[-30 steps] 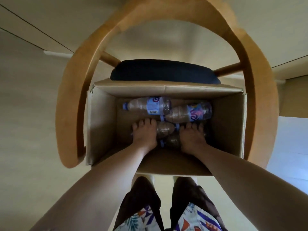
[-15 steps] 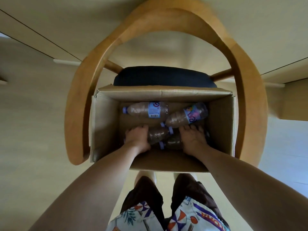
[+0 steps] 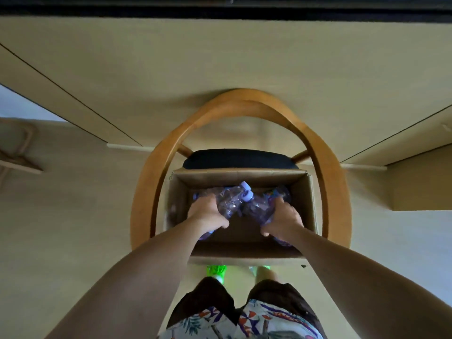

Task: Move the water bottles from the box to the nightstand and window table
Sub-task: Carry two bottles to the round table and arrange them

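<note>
Clear, blue-capped bottles inside box

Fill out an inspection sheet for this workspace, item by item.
Surface: wooden chair with dark seat cushion, carrying the cardboard box.
Job's things: water bottles in the box; left bottle and right bottle gripped and tilted, more bottles behind them, blurred.
Clutter: nothing seen.
Hands: left hand closed on the left bottle, right hand closed on the right bottle.
Cables: nothing seen.
Surroundings: pale floor, beige wall panels; nightstand and window table not identifiable.
</note>
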Action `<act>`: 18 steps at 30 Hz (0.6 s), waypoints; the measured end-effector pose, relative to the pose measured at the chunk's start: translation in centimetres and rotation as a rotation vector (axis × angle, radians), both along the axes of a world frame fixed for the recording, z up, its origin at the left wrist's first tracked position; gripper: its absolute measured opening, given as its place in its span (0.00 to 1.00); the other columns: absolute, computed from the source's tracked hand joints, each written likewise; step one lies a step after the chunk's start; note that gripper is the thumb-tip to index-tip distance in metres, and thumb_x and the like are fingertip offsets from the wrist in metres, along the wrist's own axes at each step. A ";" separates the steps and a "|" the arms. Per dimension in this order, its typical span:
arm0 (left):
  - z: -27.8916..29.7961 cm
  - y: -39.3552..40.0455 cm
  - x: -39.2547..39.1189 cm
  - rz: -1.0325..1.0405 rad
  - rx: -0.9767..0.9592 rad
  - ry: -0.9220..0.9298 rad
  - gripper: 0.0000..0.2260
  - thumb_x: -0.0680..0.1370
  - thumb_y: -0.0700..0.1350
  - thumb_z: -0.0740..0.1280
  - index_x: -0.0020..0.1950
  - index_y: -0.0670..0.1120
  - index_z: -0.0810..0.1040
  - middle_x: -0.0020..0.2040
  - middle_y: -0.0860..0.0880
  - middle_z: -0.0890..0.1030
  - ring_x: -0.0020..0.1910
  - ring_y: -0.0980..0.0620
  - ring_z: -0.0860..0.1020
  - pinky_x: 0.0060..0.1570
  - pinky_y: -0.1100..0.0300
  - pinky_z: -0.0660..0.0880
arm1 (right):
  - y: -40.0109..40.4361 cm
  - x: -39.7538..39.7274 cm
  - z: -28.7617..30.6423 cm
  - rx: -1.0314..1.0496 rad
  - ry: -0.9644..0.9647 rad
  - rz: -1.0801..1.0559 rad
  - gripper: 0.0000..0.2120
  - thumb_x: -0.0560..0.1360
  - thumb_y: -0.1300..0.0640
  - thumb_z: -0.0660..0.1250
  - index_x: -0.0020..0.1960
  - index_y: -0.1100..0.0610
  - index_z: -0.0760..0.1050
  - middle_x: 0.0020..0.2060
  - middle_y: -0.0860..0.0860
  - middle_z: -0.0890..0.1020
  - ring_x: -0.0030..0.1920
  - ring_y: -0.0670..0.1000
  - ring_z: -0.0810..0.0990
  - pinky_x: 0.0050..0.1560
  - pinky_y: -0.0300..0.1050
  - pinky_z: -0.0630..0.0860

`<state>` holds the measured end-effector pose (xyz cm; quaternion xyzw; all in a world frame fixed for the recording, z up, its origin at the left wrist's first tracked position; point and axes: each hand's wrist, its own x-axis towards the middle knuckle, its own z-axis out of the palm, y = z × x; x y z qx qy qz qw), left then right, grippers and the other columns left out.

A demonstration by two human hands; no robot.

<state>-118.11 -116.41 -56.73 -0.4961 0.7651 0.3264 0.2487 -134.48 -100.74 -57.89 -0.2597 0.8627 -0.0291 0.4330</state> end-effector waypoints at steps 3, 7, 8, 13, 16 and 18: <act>2.9 -1.1 -2.3 0.014 0.019 0.105 0.26 0.56 0.54 0.80 0.50 0.51 0.76 0.46 0.53 0.81 0.47 0.49 0.81 0.41 0.59 0.75 | -0.8 -0.6 3.1 -0.065 0.004 -0.138 0.40 0.58 0.49 0.82 0.63 0.55 0.67 0.50 0.50 0.79 0.51 0.55 0.80 0.45 0.47 0.77; 8.0 -2.2 -6.7 -0.070 0.057 0.224 0.26 0.53 0.55 0.79 0.47 0.52 0.76 0.45 0.52 0.82 0.45 0.50 0.82 0.39 0.58 0.76 | 0.1 -1.5 8.5 -0.245 0.029 -0.444 0.36 0.59 0.48 0.81 0.62 0.54 0.70 0.49 0.48 0.80 0.50 0.53 0.81 0.48 0.47 0.79; 9.3 -2.1 -7.9 -0.080 0.067 0.264 0.26 0.53 0.56 0.79 0.47 0.52 0.75 0.46 0.53 0.82 0.46 0.50 0.81 0.42 0.57 0.78 | 0.8 -1.7 9.9 -0.289 0.036 -0.539 0.35 0.59 0.48 0.81 0.61 0.53 0.71 0.48 0.48 0.80 0.50 0.53 0.81 0.48 0.47 0.78; 14.8 0.6 -13.0 -0.213 0.127 0.443 0.29 0.51 0.56 0.79 0.50 0.53 0.78 0.49 0.54 0.83 0.48 0.51 0.82 0.51 0.56 0.80 | 5.7 -1.9 16.1 -0.617 0.049 -1.080 0.28 0.56 0.50 0.81 0.53 0.53 0.76 0.48 0.53 0.84 0.47 0.55 0.85 0.49 0.54 0.84; 17.7 4.0 -15.8 -0.354 0.162 0.529 0.32 0.49 0.56 0.78 0.52 0.52 0.80 0.51 0.53 0.85 0.50 0.51 0.82 0.53 0.55 0.81 | 9.6 -1.9 19.3 -0.826 0.034 -1.294 0.24 0.61 0.57 0.81 0.54 0.55 0.77 0.50 0.57 0.85 0.45 0.56 0.86 0.42 0.51 0.83; 19.4 6.8 -17.5 -0.427 0.179 0.566 0.37 0.48 0.56 0.78 0.56 0.51 0.79 0.52 0.52 0.84 0.52 0.49 0.82 0.53 0.54 0.80 | 12.3 -1.7 21.0 -0.947 0.043 -1.414 0.23 0.63 0.60 0.81 0.56 0.59 0.79 0.47 0.58 0.86 0.42 0.57 0.86 0.40 0.49 0.82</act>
